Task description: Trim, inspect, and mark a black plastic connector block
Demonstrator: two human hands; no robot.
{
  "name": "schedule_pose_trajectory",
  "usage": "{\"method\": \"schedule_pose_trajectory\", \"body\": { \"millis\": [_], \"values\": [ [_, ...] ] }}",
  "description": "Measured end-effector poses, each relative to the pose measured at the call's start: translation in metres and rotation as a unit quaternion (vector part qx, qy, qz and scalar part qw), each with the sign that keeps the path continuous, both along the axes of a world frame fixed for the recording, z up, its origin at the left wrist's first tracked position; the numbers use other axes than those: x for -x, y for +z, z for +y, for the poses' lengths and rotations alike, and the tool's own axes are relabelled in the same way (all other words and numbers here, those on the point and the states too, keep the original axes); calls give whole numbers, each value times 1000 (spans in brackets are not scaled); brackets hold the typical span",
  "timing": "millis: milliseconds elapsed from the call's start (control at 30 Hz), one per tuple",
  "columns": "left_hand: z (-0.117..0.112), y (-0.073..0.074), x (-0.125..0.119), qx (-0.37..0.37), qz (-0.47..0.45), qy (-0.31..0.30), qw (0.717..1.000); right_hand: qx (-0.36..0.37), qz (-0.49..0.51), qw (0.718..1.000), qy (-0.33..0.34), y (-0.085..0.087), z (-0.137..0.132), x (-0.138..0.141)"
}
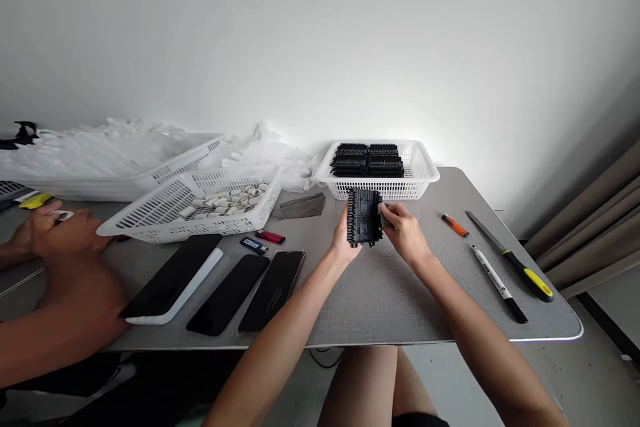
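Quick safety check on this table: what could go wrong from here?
1. The black plastic toothed part could drop if the grip of the left hand slips, or its edge might chip where the right hand holds a small grey piece at its side.
2. The black rectangular phone beside the left forearm lies near the grey table's front edge; an arm sweep might knock it off.

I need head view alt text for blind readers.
A person holds a black part in the left grip and, at its edge, a gray scrap in the right grip, above a table. Behind sits a basket of similar parts.
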State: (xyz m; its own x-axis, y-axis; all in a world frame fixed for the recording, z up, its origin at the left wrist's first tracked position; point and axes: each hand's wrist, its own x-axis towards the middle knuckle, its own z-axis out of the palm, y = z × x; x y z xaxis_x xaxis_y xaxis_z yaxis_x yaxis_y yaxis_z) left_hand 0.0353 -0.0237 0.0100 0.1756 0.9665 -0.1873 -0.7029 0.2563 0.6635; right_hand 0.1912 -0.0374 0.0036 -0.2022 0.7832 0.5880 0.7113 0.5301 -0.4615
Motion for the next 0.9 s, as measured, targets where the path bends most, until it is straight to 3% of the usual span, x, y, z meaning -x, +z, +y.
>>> {"method": "schedule_pose_trajectory", "body": {
  "millis": [267, 500, 667, 900],
  "values": [
    [11, 4, 15, -2, -8, 57, 998, 70, -94, 989, 88, 1, -4, -1],
    [2, -8, -8, -118, 70, 59, 989, -40, 57, 996, -57, 7, 2, -14],
    [-4, -17, -18, -153, 101, 68, 981, -8, -28, 997, -70, 2, -3, 3],
    [-4, -16, -19, -158, 103, 78, 979, 19, -92, 993, -76, -1, -5, 11]
  ]
}}
